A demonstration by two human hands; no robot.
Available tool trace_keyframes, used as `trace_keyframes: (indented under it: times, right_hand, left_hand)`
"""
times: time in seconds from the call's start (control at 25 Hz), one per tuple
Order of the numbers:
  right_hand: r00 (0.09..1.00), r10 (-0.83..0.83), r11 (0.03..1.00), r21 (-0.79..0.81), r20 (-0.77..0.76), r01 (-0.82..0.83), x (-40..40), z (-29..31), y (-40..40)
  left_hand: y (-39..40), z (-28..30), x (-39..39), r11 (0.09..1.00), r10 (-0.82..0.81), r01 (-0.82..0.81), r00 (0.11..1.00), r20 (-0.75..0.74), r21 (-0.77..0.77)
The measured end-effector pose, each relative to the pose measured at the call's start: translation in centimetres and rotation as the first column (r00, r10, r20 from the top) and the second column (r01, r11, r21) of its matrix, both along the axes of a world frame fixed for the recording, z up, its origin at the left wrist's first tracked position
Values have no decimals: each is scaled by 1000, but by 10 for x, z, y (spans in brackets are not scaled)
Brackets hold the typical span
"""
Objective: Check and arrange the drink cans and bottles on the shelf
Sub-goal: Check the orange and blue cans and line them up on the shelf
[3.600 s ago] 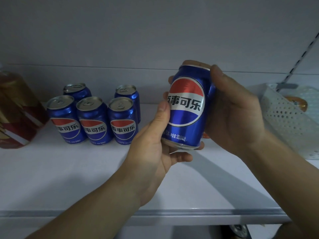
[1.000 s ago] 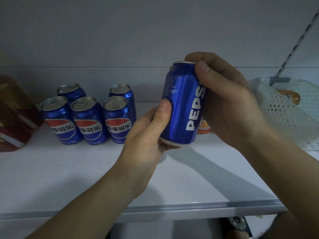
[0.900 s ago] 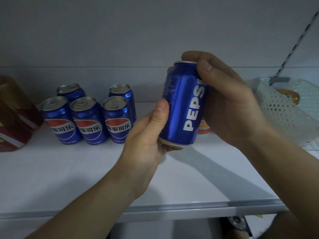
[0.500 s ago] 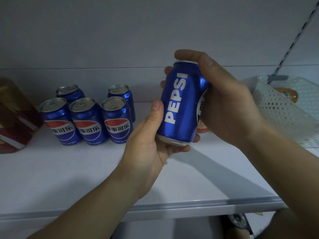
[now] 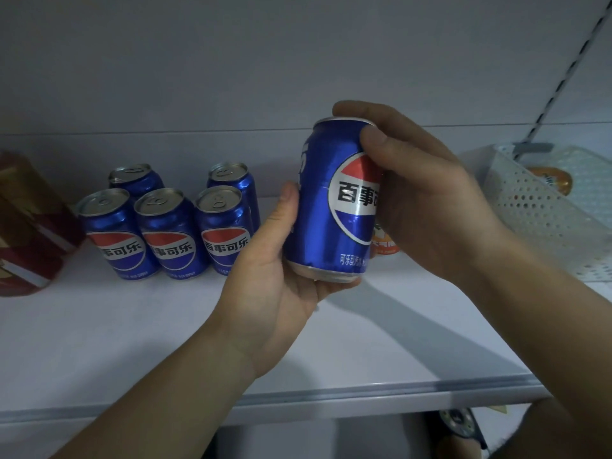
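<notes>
At the far left of the white shelf (image 5: 99, 342) I see a red and gold container (image 5: 26, 226), then five blue cans (image 5: 165, 226) standing upright, three in front and two behind, logos facing me. My left hand (image 5: 275, 276) reaches up from below, palm cupped under the base of the held blue can (image 5: 334, 200), thumb lying up its left side, so that grip is wrapped round the bottom. That can is off the shelf, nearly upright and leaning slightly left. My right hand (image 5: 427, 200) comes from the right, fingers curled over the top rim and thumb pressed on the front near the logo. Behind it an orange can (image 5: 384, 243) peeks out. Farther right sits a white perforated basket (image 5: 536, 210).
</notes>
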State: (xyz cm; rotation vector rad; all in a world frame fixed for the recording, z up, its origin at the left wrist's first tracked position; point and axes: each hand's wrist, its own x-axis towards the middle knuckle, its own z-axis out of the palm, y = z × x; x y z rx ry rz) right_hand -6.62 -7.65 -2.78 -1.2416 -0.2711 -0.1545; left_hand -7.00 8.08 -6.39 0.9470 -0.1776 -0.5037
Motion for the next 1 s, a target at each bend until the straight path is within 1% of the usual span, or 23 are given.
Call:
trace_keyframes:
  times: [0.08,0.2,0.28,0.36,0.44,0.52,0.6,0.76,0.92,1.0]
  right_hand:
    - [999,-48,998,-38,18,48,0,-3,-1]
    - [997,-69,994,-81,19,71,1,-6,-1]
    - [999,-43,995,-90,0,43,2,-4,-1]
    - [1000,-2,996,-93,-8,1,1,-4,-1]
    - [999,-32,993,-117,11,33,0,-3,-3]
    - [997,-75,984,-160,36,80,-1,-2,-6]
    - [998,-65,976,-208,28,69,-1,0,-7]
    - [996,-83,962,-261,-23,74,2,-1,-8]
    - [993,-112,952,-289,-24,101,1,0,-10]
    - [985,-172,936,-317,-23,156,0,0,-10]
  left_hand:
    - [0,2,1,1000,13,-13,1000,26,-18]
    - [0,1,1,997,61,-63,996,59,48]
    - [0,2,-1,994,57,-60,998,42,86]
    - [0,4,-3,996,42,-43,999,6,75]
    - [-1,5,-4,998,31,-33,999,22,57]
    - [-3,4,-5,993,58,-62,997,47,101]
    - [-5,2,-5,986,96,-98,995,24,135]
    - [-4,3,-7,994,45,-40,998,-47,103]
    - [-1,1,-8,989,26,-21,999,-30,147]
    - [3,7,-9,995,-23,23,1000,-2,101]
